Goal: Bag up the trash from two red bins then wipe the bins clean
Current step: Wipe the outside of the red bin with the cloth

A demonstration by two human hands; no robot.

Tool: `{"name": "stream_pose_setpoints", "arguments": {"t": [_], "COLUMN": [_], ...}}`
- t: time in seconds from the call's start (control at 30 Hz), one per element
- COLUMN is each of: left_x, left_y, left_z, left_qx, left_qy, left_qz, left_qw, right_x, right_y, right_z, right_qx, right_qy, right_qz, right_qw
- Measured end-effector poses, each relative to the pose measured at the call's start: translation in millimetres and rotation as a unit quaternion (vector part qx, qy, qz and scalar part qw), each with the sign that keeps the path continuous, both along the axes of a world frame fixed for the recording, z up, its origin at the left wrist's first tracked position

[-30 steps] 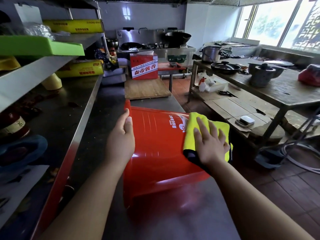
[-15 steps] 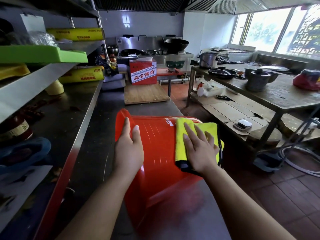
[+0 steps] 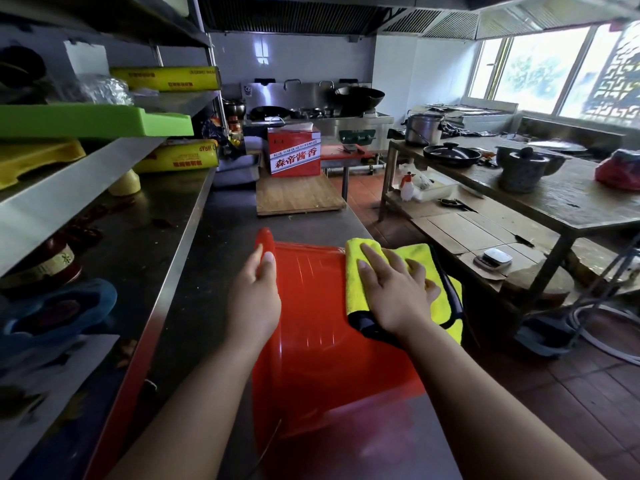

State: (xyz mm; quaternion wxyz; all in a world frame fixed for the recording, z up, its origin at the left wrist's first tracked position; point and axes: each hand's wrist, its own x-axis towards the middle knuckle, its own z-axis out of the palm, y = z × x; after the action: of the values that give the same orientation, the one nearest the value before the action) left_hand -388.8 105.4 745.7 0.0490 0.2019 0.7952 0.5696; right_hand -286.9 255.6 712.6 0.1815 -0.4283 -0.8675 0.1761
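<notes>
Steel tabletop (image 3: 214,237) carries the red bin (image 3: 311,323) on its side; my left hand (image 3: 254,303) rests flat on it, my right hand (image 3: 394,296) presses a yellow cloth (image 3: 353,271) there, fingers straight. Windows (image 3: 540,71) at right.

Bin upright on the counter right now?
No: the red bin lies on its side, left hand resting on it and right hand pressing the yellow cloth flat against its wall.

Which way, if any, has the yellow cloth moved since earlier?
Yes, leftward: under the right hand, the yellow cloth slid across the red bin, nearly covering its white lettering.
</notes>
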Motion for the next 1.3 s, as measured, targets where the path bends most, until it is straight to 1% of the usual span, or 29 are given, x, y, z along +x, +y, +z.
{"name": "stream_pose_setpoints", "arguments": {"t": [0.1,0.27,0.33,0.43,0.53,0.63,0.73,0.83,0.93,1.07,1.13,1.23,1.3], "left_x": [-2,-12,-15,-16,-19,-18,-14,-14,-18,-23,-23,-24,-25], "left_y": [3,6,4,4,5,4,7,11,13,13,11,9,10], "left_z": [-4,-2,-3,-3,-3,-5,-6,-7,-7,-5,-4,-5,-4], "left_qx": [0.016,0.010,0.010,-0.002,-0.009,-0.004,0.004,0.003,0.011,0.009,-0.002,0.000,-0.004], "left_qy": [-0.016,-0.017,-0.019,-0.012,-0.005,0.000,-0.006,-0.008,-0.012,-0.010,-0.009,-0.001,0.008], "left_qz": [0.014,0.026,0.016,0.002,0.003,0.003,0.010,0.021,0.027,0.030,0.027,0.022,0.023], "left_qw": [1.000,0.999,1.000,1.000,1.000,1.000,1.000,1.000,0.999,0.999,1.000,1.000,1.000], "right_x": [-10,-38,-43,-39,-28,-9,10,10,-7,-33,-38,-31,-22], "right_y": [-15,-73,-82,-73,-50,-14,13,12,-13,-68,-85,-78,-61], "right_z": [8,16,16,13,6,-4,-14,-14,-7,2,2,-5,-12], "right_qx": [0.003,0.053,0.065,0.077,0.065,0.022,-0.025,-0.041,-0.015,0.044,0.065,0.095,0.102], "right_qy": [-0.002,0.011,0.005,-0.007,-0.024,-0.022,-0.007,-0.005,-0.006,0.002,0.000,0.001,0.002], "right_qz": [0.031,0.151,0.172,0.178,0.142,0.041,-0.042,-0.063,-0.025,0.111,0.158,0.182,0.161], "right_qw": [1.000,0.987,0.983,0.981,0.987,0.999,0.999,0.997,1.000,0.993,0.985,0.979,0.982]}}
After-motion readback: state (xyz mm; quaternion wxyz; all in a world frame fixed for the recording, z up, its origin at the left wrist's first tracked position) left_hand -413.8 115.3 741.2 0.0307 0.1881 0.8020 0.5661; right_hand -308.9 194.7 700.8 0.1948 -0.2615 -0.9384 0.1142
